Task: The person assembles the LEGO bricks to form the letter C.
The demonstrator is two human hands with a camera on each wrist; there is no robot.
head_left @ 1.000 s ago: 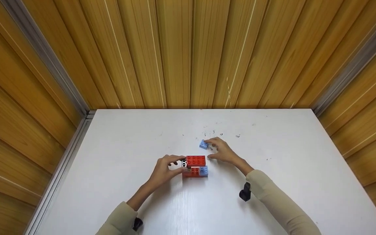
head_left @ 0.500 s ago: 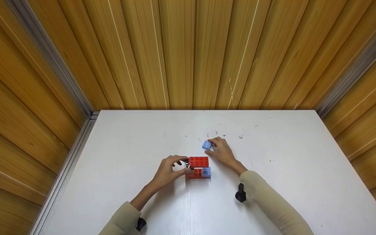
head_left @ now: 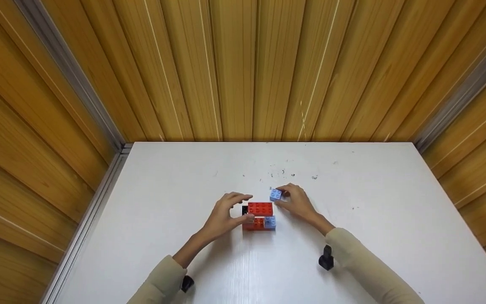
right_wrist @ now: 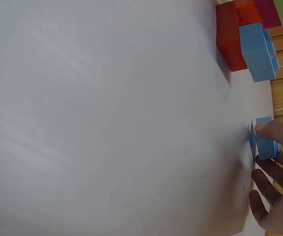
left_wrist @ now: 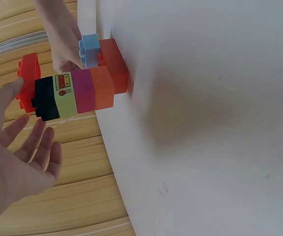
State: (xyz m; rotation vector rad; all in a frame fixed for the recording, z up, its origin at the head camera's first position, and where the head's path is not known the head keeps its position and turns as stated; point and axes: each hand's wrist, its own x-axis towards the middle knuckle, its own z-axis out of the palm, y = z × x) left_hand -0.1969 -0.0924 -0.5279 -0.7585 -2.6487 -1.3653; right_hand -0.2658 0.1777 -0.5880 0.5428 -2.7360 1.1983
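Observation:
A toy building-brick stack (left_wrist: 84, 91) rises from a red base brick (left_wrist: 114, 64), with orange, magenta, patterned yellow-green and black bricks one over another. On top lies a long red brick (head_left: 260, 209). A light blue brick (head_left: 270, 222) sits on the right end of the base. My left hand (head_left: 225, 214) is spread around the stack's left side; in the left wrist view its thumb tip is right at the top red brick, the other fingers loosely bent and holding nothing. My right hand (head_left: 300, 204) pinches a second light blue brick (right_wrist: 265, 138) between thumb and fingers, behind and right of the stack.
The white table (head_left: 175, 177) carries small dark marks (head_left: 283, 172) behind the right hand. Wood-patterned panels (head_left: 234, 71) wall the back and sides, with metal rails (head_left: 74, 76) at the corners.
My left fingers have come off the upper stack and spread apart. The right hand has closed on the blue brick and brought it nearer the stack. The head view has shifted slightly.

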